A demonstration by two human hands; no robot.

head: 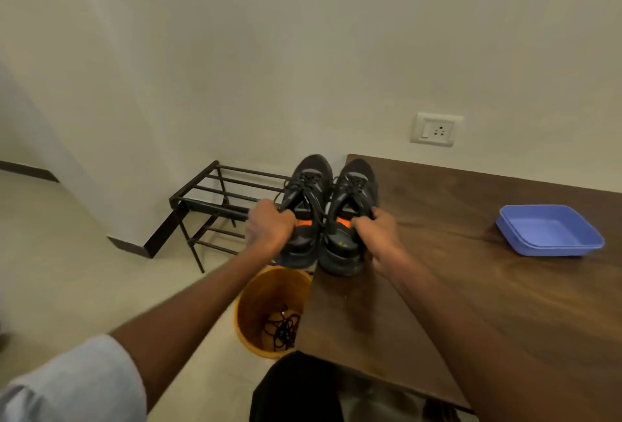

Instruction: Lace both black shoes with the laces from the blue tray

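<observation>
I had the left hand (269,224) curled around the collar of the left black shoe (304,209) and the right hand (380,236) gripping the collar of the right black shoe (351,216). Both shoes were laced and side by side, touching, at the table's (471,287) left edge; the left one hung past that edge, over the metal rack (215,206). Their long axes ran away from me, toes toward the wall, heels nearest. Bare tabletop lay open to the right, up to the blue tray (552,231) near the far right edge. Below the edge stood an orange bin (266,314) holding black laces (282,327).
</observation>
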